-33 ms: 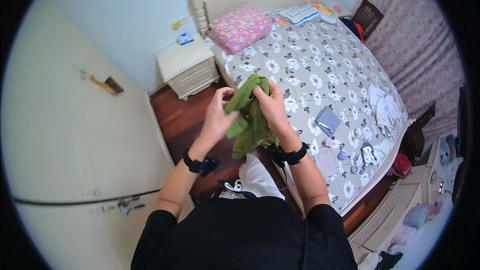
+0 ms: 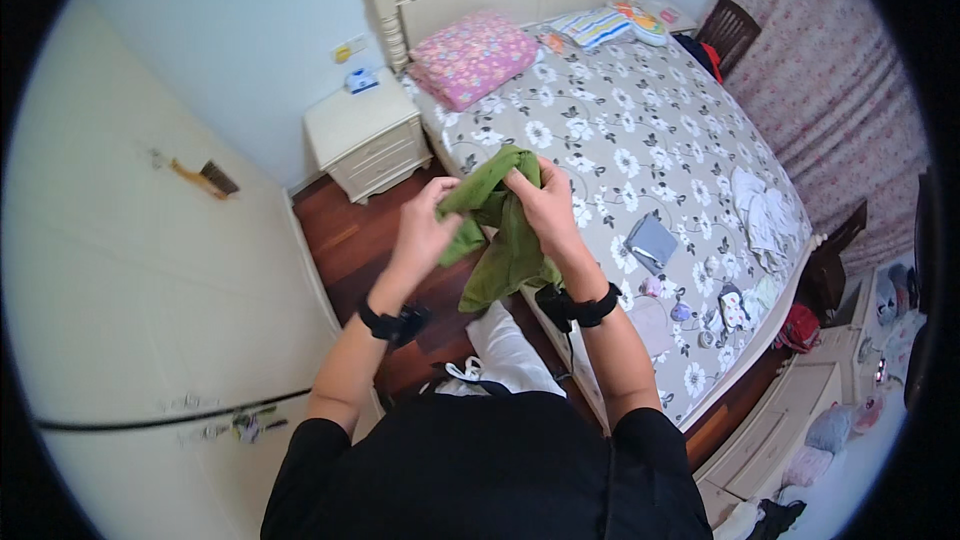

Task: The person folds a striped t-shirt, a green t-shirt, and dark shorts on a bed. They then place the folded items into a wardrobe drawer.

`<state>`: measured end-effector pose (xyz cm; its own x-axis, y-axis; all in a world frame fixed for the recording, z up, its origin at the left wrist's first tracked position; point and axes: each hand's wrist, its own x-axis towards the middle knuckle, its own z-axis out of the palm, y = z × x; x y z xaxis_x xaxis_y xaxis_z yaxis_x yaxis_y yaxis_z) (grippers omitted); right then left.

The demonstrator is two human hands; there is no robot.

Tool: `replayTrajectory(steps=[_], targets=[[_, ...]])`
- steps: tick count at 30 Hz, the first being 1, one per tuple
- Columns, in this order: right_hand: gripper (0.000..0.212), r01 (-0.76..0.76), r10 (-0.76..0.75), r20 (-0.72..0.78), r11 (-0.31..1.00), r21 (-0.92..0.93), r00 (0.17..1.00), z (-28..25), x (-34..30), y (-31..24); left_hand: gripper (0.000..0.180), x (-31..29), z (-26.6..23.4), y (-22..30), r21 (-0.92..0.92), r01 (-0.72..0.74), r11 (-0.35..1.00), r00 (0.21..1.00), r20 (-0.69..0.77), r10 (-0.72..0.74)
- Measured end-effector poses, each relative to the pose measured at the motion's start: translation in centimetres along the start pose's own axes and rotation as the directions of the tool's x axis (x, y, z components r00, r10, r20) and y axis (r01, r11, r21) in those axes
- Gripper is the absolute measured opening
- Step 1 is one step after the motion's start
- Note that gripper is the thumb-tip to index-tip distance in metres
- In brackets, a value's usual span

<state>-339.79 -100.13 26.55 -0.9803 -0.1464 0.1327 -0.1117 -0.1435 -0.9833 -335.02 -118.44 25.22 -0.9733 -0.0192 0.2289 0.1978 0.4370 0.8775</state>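
Note:
A crumpled green garment [image 2: 505,255] hangs in front of me, between my body and the bed's near side. I cannot make out its exact kind. My right hand [image 2: 545,202] is closed on its upper part, with the thumb pressed on the fabric. To the left, my left hand [image 2: 428,225] grips a stretch of the same cloth, its fingers curled and slightly smeared by motion. A loop of fabric spans the two hands, and the rest drapes below the right one. Black bands with small devices circle both wrists.
The bed [image 2: 590,130] with flowered sheet lies ahead and right, bearing a folded pink quilt [image 2: 475,58], a grey flat item [image 2: 652,243] and white clothing [image 2: 765,220]. A cream nightstand [image 2: 370,130] stands beyond my left hand. Tall cream doors [image 2: 170,290] rise at left.
My left hand has moved a little leftward, drawing the green cloth wider between the hands. My right hand keeps its hold, and the whole view has shifted slightly.

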Motion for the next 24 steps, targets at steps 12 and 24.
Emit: replayTrajectory(steps=[12, 24], targets=[[0.017, -0.024, 0.061, 0.051, 0.848, -0.530, 0.997, -17.8, 17.1, 7.9, 0.032, 28.5, -1.8, -6.5, -0.524, 0.006, 0.852, 0.985, -0.143, -0.095], [0.028, 0.020, -0.235, -0.553, 0.930, -0.366, 0.799, -18.8, 26.9, 5.0, 0.026, 48.3, -0.4, -12.9, -0.549, 0.235, 0.802, 0.969, 0.202, -0.145]])
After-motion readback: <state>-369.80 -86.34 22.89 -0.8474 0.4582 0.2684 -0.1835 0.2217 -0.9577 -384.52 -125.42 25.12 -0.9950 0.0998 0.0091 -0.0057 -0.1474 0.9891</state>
